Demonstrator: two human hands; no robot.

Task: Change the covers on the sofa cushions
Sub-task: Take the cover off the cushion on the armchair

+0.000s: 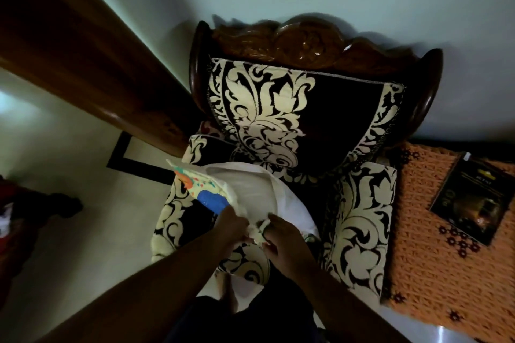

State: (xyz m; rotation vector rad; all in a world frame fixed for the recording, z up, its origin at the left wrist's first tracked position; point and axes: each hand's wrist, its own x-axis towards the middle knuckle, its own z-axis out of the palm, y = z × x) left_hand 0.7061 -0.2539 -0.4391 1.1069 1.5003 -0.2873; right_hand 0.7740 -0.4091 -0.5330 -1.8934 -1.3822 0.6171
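A white cushion (262,192) lies on the seat of a carved wooden armchair (306,42) dressed in black fabric with cream leaf patterns. A cream cover (200,189) with blue and orange patches is partly around the cushion's left side. My left hand (232,224) pinches the cover's near edge. My right hand (281,234) grips a bunched bit of the same cream fabric just beside it. Both hands meet at the cushion's near corner.
A dark wooden door or frame (83,64) slants across the left. To the right stands a surface under an orange crocheted cloth (434,245) with a dark box (473,198) on it. Dark items (41,203) lie on the pale floor at left. My foot (225,289) shows below the seat.
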